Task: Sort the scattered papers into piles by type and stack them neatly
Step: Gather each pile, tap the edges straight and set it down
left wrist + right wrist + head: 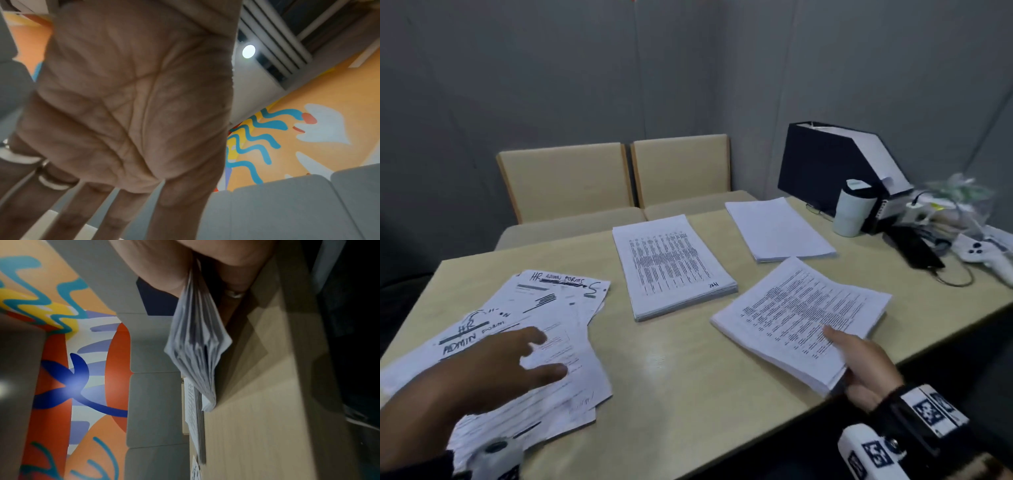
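Observation:
A loose heap of handwritten HR admin forms (544, 308) lies scattered at the table's left. My left hand (517, 356) hovers over it with straight, spread fingers; the left wrist view shows the flat palm (131, 105). My right hand (859, 363) pinches the near corner of a thick printed-text stack (804, 318), thumb on top, fingers under it. The right wrist view shows that stack (197, 340) lifted and fanned at the gripped end above the table. A neat printed stack marked HR (671, 267) lies in the middle. A blank white stack (777, 229) lies behind on the right.
At the table's (671, 377) far right stand a dark file box (825, 164), a white tumbler (854, 209), a black device with cables (917, 250) and a white controller (983, 253). Two beige chairs (619, 178) stand behind the table. The table's near right edge runs beside my right wrist.

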Tool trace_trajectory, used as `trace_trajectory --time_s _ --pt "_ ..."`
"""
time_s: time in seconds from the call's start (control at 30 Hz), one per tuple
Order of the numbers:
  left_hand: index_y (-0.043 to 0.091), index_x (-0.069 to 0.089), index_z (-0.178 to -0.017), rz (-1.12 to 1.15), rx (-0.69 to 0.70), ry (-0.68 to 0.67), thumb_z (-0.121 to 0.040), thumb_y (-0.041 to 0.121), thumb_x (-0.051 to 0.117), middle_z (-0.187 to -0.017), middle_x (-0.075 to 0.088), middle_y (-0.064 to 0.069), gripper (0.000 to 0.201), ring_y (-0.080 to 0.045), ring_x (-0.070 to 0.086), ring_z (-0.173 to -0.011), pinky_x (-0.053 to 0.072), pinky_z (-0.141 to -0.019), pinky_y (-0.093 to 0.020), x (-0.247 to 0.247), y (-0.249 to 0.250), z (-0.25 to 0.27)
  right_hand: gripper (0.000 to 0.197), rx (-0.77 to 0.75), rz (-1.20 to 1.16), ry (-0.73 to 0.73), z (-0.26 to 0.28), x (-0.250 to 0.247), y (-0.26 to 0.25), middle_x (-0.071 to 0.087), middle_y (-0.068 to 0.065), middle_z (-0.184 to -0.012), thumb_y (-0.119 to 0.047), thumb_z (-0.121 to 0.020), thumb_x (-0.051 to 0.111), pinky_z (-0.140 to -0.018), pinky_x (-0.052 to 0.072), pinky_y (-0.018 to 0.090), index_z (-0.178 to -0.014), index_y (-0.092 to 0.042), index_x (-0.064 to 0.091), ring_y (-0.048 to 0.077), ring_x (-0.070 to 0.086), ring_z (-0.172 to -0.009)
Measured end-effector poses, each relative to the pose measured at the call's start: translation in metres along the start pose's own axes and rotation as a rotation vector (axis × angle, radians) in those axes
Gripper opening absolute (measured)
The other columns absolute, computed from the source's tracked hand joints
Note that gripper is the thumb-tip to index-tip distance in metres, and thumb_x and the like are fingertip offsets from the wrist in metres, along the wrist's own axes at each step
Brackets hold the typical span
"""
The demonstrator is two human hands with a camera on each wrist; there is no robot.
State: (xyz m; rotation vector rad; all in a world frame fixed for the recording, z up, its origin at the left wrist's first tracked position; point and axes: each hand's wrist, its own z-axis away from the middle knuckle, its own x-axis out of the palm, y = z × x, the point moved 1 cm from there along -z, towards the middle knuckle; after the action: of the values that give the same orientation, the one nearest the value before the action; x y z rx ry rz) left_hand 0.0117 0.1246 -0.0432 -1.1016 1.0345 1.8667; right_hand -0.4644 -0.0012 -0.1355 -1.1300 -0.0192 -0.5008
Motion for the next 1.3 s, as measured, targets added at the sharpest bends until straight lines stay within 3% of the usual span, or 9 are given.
trace_trajectory --time_s 0.17,0.33,0.43,0.57,0.73,0.83,1.0,1.17,1.3 --pt "0.036 0.060 -0.123 -0.055 -0.092 0.024 -0.070 0.078 0.072 -0.123 0.065 0.008 0.069 -0.014 0.061 -0.117 0.044 -0.102 -0.033 0.009 -0.038 -0.018 0.033 -0.101 0.180 0.042 0.018 -0.011 -0.012 0.077 0.012 -0.113 -0.007 -0.096 0.066 -0.092 0.058 0.045 -0.128 -0.002 0.066 0.033 0.074 -0.102" --pt "0.031 0.068 -0.099 -0.151 -0.057 -0.105 -0.062 0.096 0.052 -0.096 0.066 0.015 0.076 -0.003 0.062 -0.095 0.051 -0.091 -0.028 0.018 -0.050 -0.026 0.085 -0.579 0.649 0.311 0.049 -0.006 -0.034 0.040 0.008 -0.143 -0.030 -0.072 0.086 -0.109 0.040 0.042 -0.144 -0.018 0.042 0.027 0.041 -0.132" --pt "0.033 0.061 -0.116 -0.182 -0.077 -0.166 -0.092 0.072 0.056 -0.117 0.062 0.014 0.046 -0.006 0.059 -0.106 0.047 -0.093 -0.025 0.012 -0.039 -0.015 0.047 -0.839 0.806 -0.093 0.085 0.032 -0.039 0.054 -0.007 -0.129 -0.010 -0.086 0.081 -0.098 0.043 0.025 -0.121 -0.030 0.058 0.009 0.056 -0.109" --pt "0.031 0.057 -0.135 -0.127 -0.112 -0.204 -0.091 0.070 0.060 -0.131 0.060 0.010 0.059 -0.010 0.062 -0.112 0.047 -0.099 -0.029 0.007 -0.031 -0.005 0.012 -0.634 1.085 -0.743 0.131 0.114 -0.031 0.072 -0.013 -0.097 -0.022 -0.090 0.075 -0.078 0.055 0.024 -0.098 -0.029 0.069 0.010 0.070 -0.084" --pt "0.029 0.052 -0.145 0.037 -0.182 -0.126 -0.090 0.069 0.063 -0.127 0.069 0.004 0.069 -0.013 0.067 -0.117 0.050 -0.089 -0.026 -0.015 -0.053 0.013 0.027 -0.503 1.581 -1.238 0.156 0.228 0.000 0.076 -0.005 -0.099 -0.045 -0.089 0.076 -0.074 0.056 0.026 -0.105 -0.025 0.069 0.005 0.068 -0.072" --pt "0.020 0.051 -0.149 -0.009 -0.281 -0.096 -0.097 0.065 0.056 -0.151 0.053 0.002 0.069 -0.019 0.053 -0.137 0.041 -0.112 -0.032 -0.025 -0.075 0.028 0.041 -0.728 1.738 -1.141 0.143 0.286 0.022 0.069 -0.002 -0.113 -0.053 -0.091 0.071 -0.082 0.053 0.028 -0.116 -0.021 0.063 0.009 0.065 -0.089" --pt "0.020 0.060 -0.066 0.056 -0.340 -0.114 -0.069 0.083 0.061 -0.077 0.069 0.002 0.063 -0.021 0.067 -0.070 0.059 -0.081 -0.039 -0.001 -0.121 0.020 0.088 -0.628 1.728 -1.004 0.104 0.303 0.062 0.054 0.004 -0.145 -0.074 -0.084 0.065 -0.098 0.050 0.032 -0.148 -0.015 0.046 0.018 0.059 -0.118" --pt "0.017 0.071 -0.111 0.137 -0.237 -0.151 -0.085 0.064 0.072 -0.105 0.075 0.002 0.054 -0.024 0.073 -0.093 0.060 -0.090 -0.039 0.005 -0.091 0.024 0.116 -0.533 1.569 -1.084 0.112 0.275 0.084 0.033 0.003 -0.162 -0.085 -0.065 0.068 -0.121 0.032 0.043 -0.155 -0.022 0.032 0.021 0.036 -0.146" --pt "0.018 0.062 -0.109 0.143 -0.206 -0.127 -0.089 0.064 0.068 -0.121 0.073 -0.001 0.051 -0.027 0.073 -0.099 0.059 -0.092 -0.040 0.002 -0.081 0.026 0.143 -0.428 1.362 -0.990 0.116 0.266 0.091 0.035 -0.001 -0.155 -0.074 -0.045 0.090 -0.117 0.038 0.045 -0.159 -0.019 0.023 0.024 0.036 -0.146"
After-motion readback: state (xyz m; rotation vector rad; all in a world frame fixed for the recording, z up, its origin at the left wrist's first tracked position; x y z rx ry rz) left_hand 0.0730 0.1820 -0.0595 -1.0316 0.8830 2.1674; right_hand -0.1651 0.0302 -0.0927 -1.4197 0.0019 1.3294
